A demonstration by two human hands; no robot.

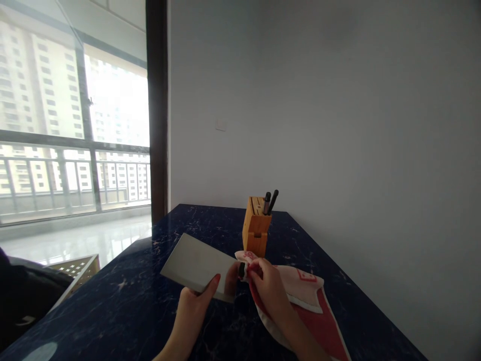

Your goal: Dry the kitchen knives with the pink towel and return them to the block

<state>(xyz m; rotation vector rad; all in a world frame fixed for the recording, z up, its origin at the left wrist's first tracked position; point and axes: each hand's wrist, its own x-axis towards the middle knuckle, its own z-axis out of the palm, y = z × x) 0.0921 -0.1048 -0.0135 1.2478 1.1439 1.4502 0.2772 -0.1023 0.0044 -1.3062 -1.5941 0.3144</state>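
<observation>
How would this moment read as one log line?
left hand: holds cleaver by blade | right hand: pinches cloth at cleaver's black handle | knife block: upright on table

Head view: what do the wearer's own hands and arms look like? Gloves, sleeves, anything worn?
Left hand and right hand are both ungloved. No sleeve, watch or bracelet shows on either side, and no cables or markings. Rings or nail polish: can't tell.

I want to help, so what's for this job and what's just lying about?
Likely belongs:
cleaver, in the left hand
red-and-white cloth, in the right hand
knife block, perhaps; no hand touches it

Just there:
dark thing, far left
small wall plate
</observation>
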